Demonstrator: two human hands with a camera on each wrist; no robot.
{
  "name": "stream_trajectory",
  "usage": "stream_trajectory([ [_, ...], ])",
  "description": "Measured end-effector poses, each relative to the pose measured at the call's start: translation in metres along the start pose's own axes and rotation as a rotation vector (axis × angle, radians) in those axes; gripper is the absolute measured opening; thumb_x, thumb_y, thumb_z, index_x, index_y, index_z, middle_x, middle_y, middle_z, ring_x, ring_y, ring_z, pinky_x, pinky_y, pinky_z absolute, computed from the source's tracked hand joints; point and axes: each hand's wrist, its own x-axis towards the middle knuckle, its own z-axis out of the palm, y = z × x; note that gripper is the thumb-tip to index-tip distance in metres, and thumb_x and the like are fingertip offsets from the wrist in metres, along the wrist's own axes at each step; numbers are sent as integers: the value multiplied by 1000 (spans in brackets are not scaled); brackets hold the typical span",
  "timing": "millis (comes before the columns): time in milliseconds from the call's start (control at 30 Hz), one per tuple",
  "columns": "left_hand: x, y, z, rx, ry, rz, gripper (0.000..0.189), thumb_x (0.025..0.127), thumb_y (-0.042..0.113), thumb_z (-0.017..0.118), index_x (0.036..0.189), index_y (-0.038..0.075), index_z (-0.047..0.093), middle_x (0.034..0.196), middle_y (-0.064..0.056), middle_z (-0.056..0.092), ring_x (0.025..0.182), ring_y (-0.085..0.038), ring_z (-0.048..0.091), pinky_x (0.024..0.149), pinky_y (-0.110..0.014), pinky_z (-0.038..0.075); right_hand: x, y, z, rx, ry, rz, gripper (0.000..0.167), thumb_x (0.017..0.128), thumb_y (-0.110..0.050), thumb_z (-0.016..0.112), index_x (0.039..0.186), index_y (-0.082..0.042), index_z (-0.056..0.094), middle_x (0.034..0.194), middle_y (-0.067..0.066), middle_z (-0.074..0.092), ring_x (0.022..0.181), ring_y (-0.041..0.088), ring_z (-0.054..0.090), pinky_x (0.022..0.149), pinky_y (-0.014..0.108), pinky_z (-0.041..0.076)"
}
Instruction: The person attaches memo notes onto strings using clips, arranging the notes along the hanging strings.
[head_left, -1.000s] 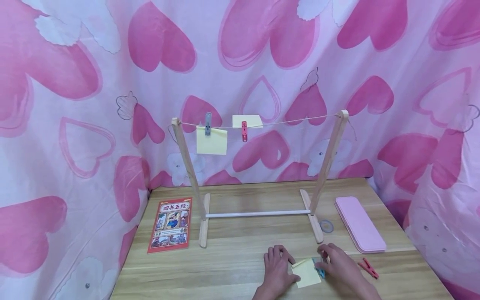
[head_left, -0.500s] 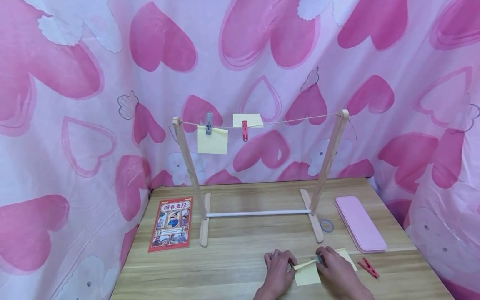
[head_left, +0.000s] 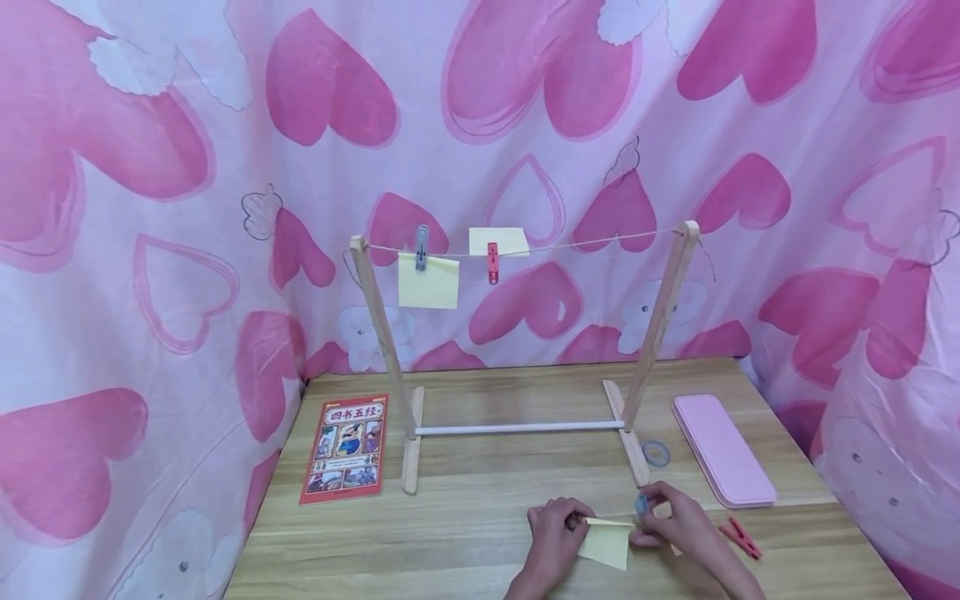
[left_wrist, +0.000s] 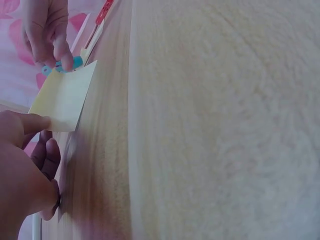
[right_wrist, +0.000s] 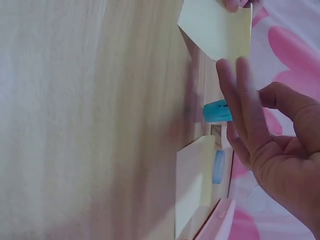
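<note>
My left hand (head_left: 551, 537) pinches the left corner of a yellow sticky note (head_left: 606, 547), which is raised at a tilt off the table. My right hand (head_left: 684, 523) holds a blue clothespin (head_left: 642, 505) by the note's right end. In the right wrist view the clothespin (right_wrist: 216, 111) shows between the fingers, and two straight fingers (right_wrist: 245, 95) reach to the note's edge. Whether they touch the note I cannot tell. A second sticky note (right_wrist: 192, 175) lies on the table, mostly hidden under my right hand in the head view.
Behind my hands stands a wooden rack (head_left: 660, 333) with a string; a grey clothespin (head_left: 422, 248) and a red one (head_left: 492, 263) hold notes there. A red clothespin (head_left: 740, 537), pink case (head_left: 723, 450), tape roll (head_left: 656, 453) and book (head_left: 345, 450) lie around.
The sticky note has come up off the table in my left hand. My right hand has turned and lifted the blue clothespin slightly, again covering most of the second note.
</note>
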Motion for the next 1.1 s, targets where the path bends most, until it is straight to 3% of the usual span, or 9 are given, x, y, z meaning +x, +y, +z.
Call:
stream_trajectory([
  [233,-1,-7,5,-23,53,71,19,88,2,81,95,20,79,79,12,67,75,4,51,78,-31,26,-5,4,1,100,13,38,43,87,-12,93,121,-1,69,108,6,75,92,9,67,78,25,55],
  [333,2,-3,0,-143,19,-19,17,92,5,80,99,20,82,83,13,69,79,5,54,81,-28,30,-5,6,0,127,42,-11,33,91,-7,87,118,1,69,103,7,75,90,5,70,77,26,59],
  [400,5,1,-4,-251,4,-97,16,95,6,79,102,19,84,88,13,71,83,6,57,83,-24,38,-5,4,-5,168,47,-36,28,95,-3,82,117,4,67,93,11,76,78,3,70,67,26,59],
  [500,16,5,-13,-360,36,-154,15,97,9,78,108,16,85,93,13,72,87,4,59,77,-20,47,2,-8,-17,182,117,-111,25,92,2,82,112,5,67,92,17,75,66,-1,63,56,25,54],
  [633,43,28,-35,-439,95,-239,16,99,13,78,113,11,83,96,6,73,87,-2,60,73,-20,49,23,-40,-50,123,253,-212,22,87,0,87,103,0,73,106,13,74,77,0,58,62,24,51],
  [667,52,38,-43,-466,102,-288,16,99,12,78,114,9,83,97,4,74,87,-4,61,74,-20,49,28,-50,-61,129,262,-230,21,88,-1,87,104,0,74,107,9,74,82,0,58,65,24,52],
  [767,80,61,-64,-521,155,-325,15,100,11,78,113,6,81,101,-2,76,89,-9,62,75,-20,52,41,-80,-92,173,253,-257,17,92,-4,86,106,0,77,111,-6,71,90,3,60,72,22,52],
  [900,113,86,-89,-584,204,-277,16,102,11,75,116,5,80,109,-7,76,94,-13,65,81,-21,56,52,-125,-127,212,239,-323,15,93,-3,85,105,3,78,108,-15,70,85,5,62,71,21,52],
  [1100,156,121,-114,-700,263,-158,23,106,11,71,123,-4,74,115,-10,74,105,-12,67,96,-24,56,62,-188,-167,351,207,-413,13,95,3,82,106,8,77,103,-9,74,91,8,67,75,18,56],
])
